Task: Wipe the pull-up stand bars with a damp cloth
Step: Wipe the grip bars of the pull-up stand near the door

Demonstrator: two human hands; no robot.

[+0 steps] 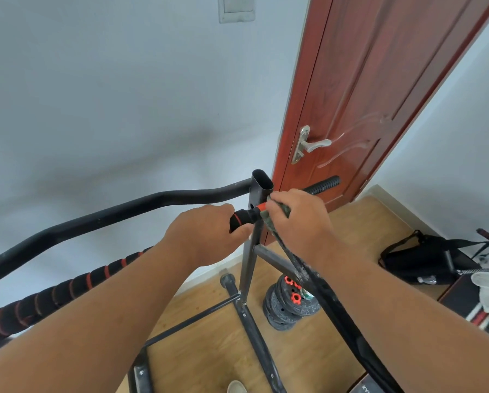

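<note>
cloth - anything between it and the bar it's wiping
Nothing visible does. The right hand already grips the cloth against the bar by the upright post; the left hand holds the foam grip beside it.

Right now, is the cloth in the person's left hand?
No, the cloth is held in the right hand, while the left hand grips the foam handle.

weight plates (290, 303) right of upright post (252, 251)
</note>
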